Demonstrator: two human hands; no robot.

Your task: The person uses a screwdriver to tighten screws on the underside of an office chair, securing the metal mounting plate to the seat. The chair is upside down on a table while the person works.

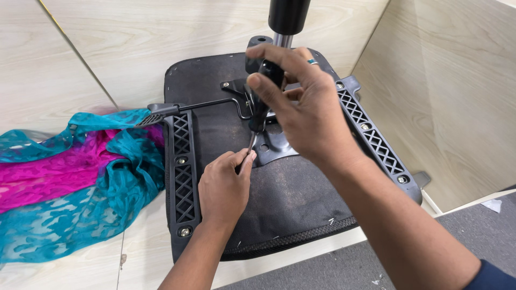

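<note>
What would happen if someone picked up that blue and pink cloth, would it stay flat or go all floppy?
The blue and pink cloth would probably go floppy: it already lies bunched in soft folds on the wooden surface. It looks thin and lacy, so likely light. One edge lies against the upturned chair seat, so it might snag there.

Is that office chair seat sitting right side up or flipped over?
Flipped over. The chair seat lies underside up: its metal mounting plate, bolted black brackets and gas cylinder point upward.
</note>
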